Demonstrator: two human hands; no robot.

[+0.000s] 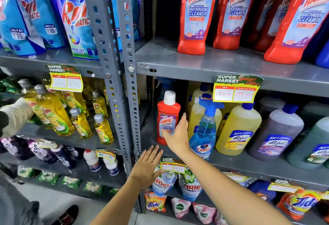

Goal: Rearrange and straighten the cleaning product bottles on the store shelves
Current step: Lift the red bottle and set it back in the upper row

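A small red Harpic bottle (168,111) with a white cap stands upright at the left end of the middle shelf (231,164). My right hand (178,134) is at its front right side, fingers extended and touching the label, not wrapped around it. My left hand (147,166) hovers open below, at the shelf's front edge, holding nothing. Right of the red bottle stand a blue Colin spray bottle (204,132), a yellow Lizol bottle (238,128), a grey-purple Lizol bottle (276,132) and a green one (311,144). Large red Harpic bottles (195,15) line the shelf above.
A grey perforated upright (122,82) divides the two bays. Yellow Vim bottles (53,111) fill the left bay, where another person's sleeve (16,116) reaches in. Blue detergent pouches (35,15) are above, Ariel and Tide packs (188,185) below. Price tags (235,89) hang off shelf edges.
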